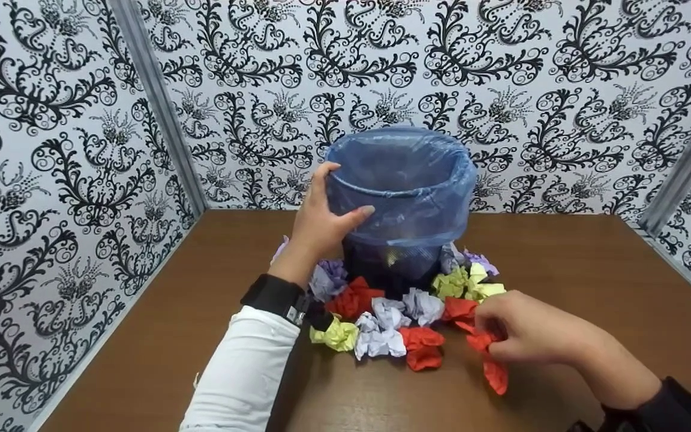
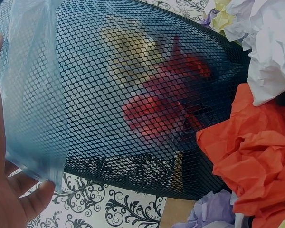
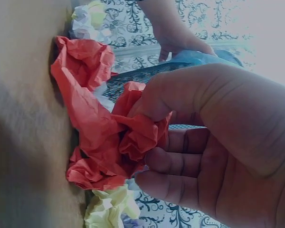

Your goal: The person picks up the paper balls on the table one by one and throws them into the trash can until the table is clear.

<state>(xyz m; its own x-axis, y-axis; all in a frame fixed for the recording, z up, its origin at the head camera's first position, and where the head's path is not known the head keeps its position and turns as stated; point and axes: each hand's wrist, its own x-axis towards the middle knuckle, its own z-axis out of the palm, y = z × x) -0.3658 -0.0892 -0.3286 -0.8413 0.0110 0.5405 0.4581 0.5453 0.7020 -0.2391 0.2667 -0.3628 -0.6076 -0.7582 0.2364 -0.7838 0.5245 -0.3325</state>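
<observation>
A dark mesh wastebasket stands upright, its rim covered by a translucent blue plastic liner. My left hand grips its upper left side, with the thumb across the front of the liner and a fingertip at the rim. Through the mesh, the left wrist view shows red crumpled paper and pale yellow crumpled paper inside. At the lower right of the basket, my right hand pinches a twisted piece of red paper between thumb and fingers, low by the tabletop.
Several crumpled papers surround the basket's base: white paper, red paper, yellow paper, olive paper and purple paper. Behind the brown table rises a black-and-white patterned wall.
</observation>
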